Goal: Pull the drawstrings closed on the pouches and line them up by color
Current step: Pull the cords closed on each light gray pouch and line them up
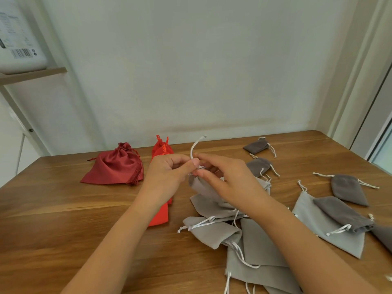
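Both forearms reach forward — left hand (168, 169) and right hand (222, 179) meet, fingertips pinching

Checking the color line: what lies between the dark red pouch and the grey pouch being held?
An orange-red pouch, partly hidden by the left hand, seen in the head view.

Indoor room, most likely a home. Wood-grain table (63, 219) stands against a plain, pale painted wall (191, 71). At left, a light wooden shelf (34, 74) on a white frame carries a white carton (19, 39) with a barcode label. At right, a white door or window frame (360, 81) with a glass pane. Small fabric pouches (212, 232) lie loose on the tabletop.
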Demonstrator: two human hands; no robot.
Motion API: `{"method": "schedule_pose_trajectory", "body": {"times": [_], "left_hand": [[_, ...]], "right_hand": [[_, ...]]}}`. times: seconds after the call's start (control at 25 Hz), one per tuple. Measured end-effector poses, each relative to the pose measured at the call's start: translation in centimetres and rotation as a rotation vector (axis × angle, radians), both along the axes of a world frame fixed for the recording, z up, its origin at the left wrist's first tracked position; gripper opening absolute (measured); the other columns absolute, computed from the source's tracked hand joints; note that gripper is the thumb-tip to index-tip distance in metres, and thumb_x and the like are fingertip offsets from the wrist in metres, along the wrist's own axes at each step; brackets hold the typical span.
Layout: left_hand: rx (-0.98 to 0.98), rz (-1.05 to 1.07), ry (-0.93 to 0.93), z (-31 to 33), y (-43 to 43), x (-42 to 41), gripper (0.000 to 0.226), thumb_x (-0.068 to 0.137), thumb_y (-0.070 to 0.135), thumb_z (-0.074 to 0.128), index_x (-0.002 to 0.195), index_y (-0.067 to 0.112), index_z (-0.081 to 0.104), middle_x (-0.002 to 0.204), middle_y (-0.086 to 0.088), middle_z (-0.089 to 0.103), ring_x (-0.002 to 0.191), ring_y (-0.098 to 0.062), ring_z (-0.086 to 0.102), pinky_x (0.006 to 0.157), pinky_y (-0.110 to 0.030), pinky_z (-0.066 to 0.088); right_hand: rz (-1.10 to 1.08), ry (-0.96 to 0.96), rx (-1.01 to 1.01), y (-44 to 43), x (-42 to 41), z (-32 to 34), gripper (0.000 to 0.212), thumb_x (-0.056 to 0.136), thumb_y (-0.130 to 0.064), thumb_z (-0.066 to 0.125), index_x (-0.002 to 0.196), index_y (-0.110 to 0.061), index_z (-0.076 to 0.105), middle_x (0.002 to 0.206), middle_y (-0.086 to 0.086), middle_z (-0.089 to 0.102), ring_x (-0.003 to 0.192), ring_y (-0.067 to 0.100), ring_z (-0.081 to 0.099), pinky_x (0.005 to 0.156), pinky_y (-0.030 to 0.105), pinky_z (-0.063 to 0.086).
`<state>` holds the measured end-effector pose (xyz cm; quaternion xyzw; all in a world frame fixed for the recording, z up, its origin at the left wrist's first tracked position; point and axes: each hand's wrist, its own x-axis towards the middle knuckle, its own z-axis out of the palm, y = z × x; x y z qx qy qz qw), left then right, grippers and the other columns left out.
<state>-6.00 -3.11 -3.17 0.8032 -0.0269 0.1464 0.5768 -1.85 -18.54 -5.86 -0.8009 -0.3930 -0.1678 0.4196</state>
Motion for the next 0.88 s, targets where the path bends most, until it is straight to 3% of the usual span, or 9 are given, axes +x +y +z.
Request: {"method": "schedule_pose_trajectory", "body": {"times": [0.12,0.24,0.36,0.48,0.6,0.72,0.8,0.88], "left_hand": [[0.037,0.039,0.046,-0.4,0.3,0.3,0.022,0.087,0.02,0.066,0.071,0.007,0.073,0.043,0.012,0.052,0.044,-0.002,0.038,0.047,-0.01,0.031],[-0.005,0.024,0.161,-0.5,0.7,0.4,0.02,0.084,0.023,0.069,0.073,0.008,0.076,0.055,0.003,0.06,0.045,-0.004,0.038,0.044,-0.01,0.028],[-0.179,-0.056,0.304,-0.4,1.2,0.4,0.016,0.077,0.022,0.072,0.081,0.008,0.077,0.071,-0.001,0.068,0.048,-0.006,0.038,0.041,-0.012,0.023],[-0.383,-0.096,0.35,-0.4,1.8,0.6,0.017,0.063,0.019,0.074,0.078,0.011,0.078,0.072,-0.002,0.068,0.05,-0.002,0.043,0.039,-0.01,0.028],[-0.361,-0.104,0.304,-0.1,1.8,0.5,0.013,0.061,0.014,0.075,0.074,0.012,0.076,0.064,0.003,0.065,0.05,-0.002,0.044,0.041,-0.01,0.031],[-0.209,-0.111,0.221,0.4,1.6,0.0,0.009,0.074,0.003,0.072,0.082,0.008,0.071,0.061,0.004,0.066,0.044,0.0,0.047,0.043,-0.011,0.032],[-0.163,-0.148,0.165,0.7,1.5,-0.3,0.008,0.077,0.001,0.071,0.082,0.007,0.07,0.066,-0.002,0.069,0.044,0.0,0.05,0.043,-0.012,0.033],[-0.108,-0.178,0.103,0.8,1.4,-0.5,0.009,0.077,0.001,0.071,0.082,0.008,0.071,0.069,-0.002,0.071,0.053,-0.002,0.057,0.047,-0.012,0.037]], "right_hand": [[-0.064,-0.162,-0.011,-0.2,0.7,-0.3,0.024,0.086,-0.022,0.061,0.106,-0.015,0.073,0.087,0.0,0.068,0.079,0.003,0.057,0.069,0.011,0.042],[-0.176,-0.19,0.004,-0.5,1.2,-0.3,0.021,0.082,-0.024,0.063,0.09,-0.011,0.077,0.078,0.003,0.068,0.068,0.009,0.058,0.06,0.017,0.044],[-0.191,-0.101,0.058,-0.5,0.3,0.3,0.013,0.082,-0.025,0.066,0.083,-0.018,0.077,0.074,-0.001,0.066,0.064,0.003,0.051,0.06,0.014,0.04],[-0.123,0.048,0.098,-0.6,-0.5,1.0,0.003,0.081,-0.023,0.073,0.081,-0.024,0.076,0.069,-0.002,0.063,0.066,0.009,0.051,0.058,0.017,0.038],[-0.028,0.18,0.147,-0.9,-0.8,1.4,0.008,0.08,-0.03,0.074,0.078,-0.022,0.077,0.071,-0.006,0.064,0.065,0.004,0.051,0.06,0.018,0.037],[-0.087,0.243,0.213,-1.2,-0.5,1.6,0.013,0.081,-0.035,0.07,0.078,-0.024,0.074,0.085,-0.012,0.063,0.084,0.001,0.053,0.074,0.02,0.037],[-0.034,0.312,0.18,-1.4,-0.2,1.8,0.012,0.082,-0.033,0.07,0.093,-0.029,0.07,0.102,-0.018,0.065,0.105,-0.003,0.052,0.087,0.02,0.038],[0.093,0.434,0.118,-1.4,-0.3,1.6,0.022,0.082,-0.029,0.071,0.104,-0.029,0.068,0.107,-0.018,0.067,0.107,-0.004,0.056,0.093,0.019,0.042]]}}
